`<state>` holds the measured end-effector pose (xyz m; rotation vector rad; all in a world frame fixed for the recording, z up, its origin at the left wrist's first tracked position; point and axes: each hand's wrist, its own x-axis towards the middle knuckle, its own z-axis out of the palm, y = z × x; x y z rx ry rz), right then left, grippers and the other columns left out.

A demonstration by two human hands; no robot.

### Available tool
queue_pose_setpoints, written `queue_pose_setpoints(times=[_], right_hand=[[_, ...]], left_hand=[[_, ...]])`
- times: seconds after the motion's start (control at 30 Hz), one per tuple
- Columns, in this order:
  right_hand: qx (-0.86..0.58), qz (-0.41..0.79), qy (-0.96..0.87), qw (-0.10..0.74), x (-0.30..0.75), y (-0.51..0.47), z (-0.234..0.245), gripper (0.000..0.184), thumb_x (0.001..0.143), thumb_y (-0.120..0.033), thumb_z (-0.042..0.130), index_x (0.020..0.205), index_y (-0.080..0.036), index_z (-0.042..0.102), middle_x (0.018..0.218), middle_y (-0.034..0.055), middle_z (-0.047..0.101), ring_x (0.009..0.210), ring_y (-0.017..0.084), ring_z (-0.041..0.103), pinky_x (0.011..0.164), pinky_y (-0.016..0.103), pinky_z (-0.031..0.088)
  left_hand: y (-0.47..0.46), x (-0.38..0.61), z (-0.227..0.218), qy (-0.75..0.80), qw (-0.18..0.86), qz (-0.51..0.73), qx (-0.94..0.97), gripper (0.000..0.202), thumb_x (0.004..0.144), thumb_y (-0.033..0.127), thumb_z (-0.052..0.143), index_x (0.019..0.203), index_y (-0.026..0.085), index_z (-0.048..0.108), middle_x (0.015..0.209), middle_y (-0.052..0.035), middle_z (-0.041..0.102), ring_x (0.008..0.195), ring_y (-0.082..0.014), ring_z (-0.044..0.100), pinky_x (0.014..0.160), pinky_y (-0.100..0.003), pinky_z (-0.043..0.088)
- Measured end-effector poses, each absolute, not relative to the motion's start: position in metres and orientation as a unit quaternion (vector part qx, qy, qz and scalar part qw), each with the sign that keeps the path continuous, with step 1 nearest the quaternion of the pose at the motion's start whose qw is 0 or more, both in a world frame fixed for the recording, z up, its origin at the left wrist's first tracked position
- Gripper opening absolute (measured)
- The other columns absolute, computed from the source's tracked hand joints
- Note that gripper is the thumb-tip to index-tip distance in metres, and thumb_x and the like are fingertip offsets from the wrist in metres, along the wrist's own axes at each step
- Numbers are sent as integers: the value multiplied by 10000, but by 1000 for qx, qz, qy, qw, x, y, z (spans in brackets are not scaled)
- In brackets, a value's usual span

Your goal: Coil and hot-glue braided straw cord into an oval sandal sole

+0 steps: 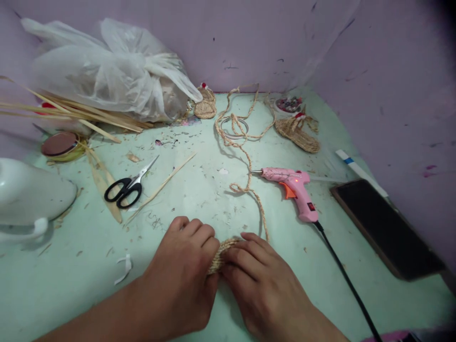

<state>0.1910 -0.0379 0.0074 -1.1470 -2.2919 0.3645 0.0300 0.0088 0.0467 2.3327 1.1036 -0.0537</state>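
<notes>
Both my hands press on a small coil of braided straw rope (221,252) at the near middle of the pale green table (199,190). My left hand (181,275) curls its fingers over the coil's left side. My right hand (260,280) lies on its right side with fingers bent onto the braid. The loose braided rope (245,156) runs from the coil away toward the back of the table. Most of the coil is hidden under my fingers.
A pink glue gun (294,187) with a black cord (349,285) lies right of the rope. Black-handled scissors (128,185) lie left. A dark tablet (384,228), woven straw sandals (299,133), a plastic bag (110,71), straw strips (71,111) and a white object (28,190) ring the table.
</notes>
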Motion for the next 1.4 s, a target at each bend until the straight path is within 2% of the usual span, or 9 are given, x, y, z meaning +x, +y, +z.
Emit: queue_pose_setpoints(times=[0.1,0.23,0.4,0.6,0.9,1.4], right_hand=[[-419,98,-849,308,192,-40,3,239,804,-39,448,847,-116,670,869,68,698,842,186,607,878,326,477],[-421,32,-845,330,193,-43,-1,230,839,-82,450,834,-137,673,901,52,727,800,189,643,765,317,529],[-431,6,-854,290,193,-43,-3,285,892,-112,401,850,-172,676,895,32,737,820,165,669,797,286,537],[-441,-22,-856,268,191,-47,-7,274,890,-98,434,847,-180,692,878,29,742,818,161,679,803,276,551],[-463,-32,-844,269,186,-49,-6,271,887,-96,453,820,-185,700,837,8,748,770,159,690,810,267,556],[-464,-35,-845,263,187,-52,-10,258,884,-109,457,849,-190,700,857,16,744,798,161,691,827,258,547]], left_hand=[[9,30,46,419,289,-20,861,119,729,190,482,810,180,569,854,-65,549,829,-251,458,788,-466,310],[11,29,43,437,311,-16,844,115,682,186,513,789,178,552,859,-71,532,824,-251,445,763,-445,334],[14,29,40,436,321,-8,841,101,649,188,519,747,182,543,847,-72,535,813,-254,442,749,-459,346],[15,29,31,434,350,37,829,59,625,153,520,668,193,514,803,-47,558,788,-234,461,751,-452,354],[4,27,17,410,337,99,842,140,609,131,512,725,199,551,772,-39,578,762,-213,483,751,-430,361],[8,30,16,403,335,81,848,141,566,131,506,690,194,536,757,-39,552,747,-216,466,723,-431,347]])
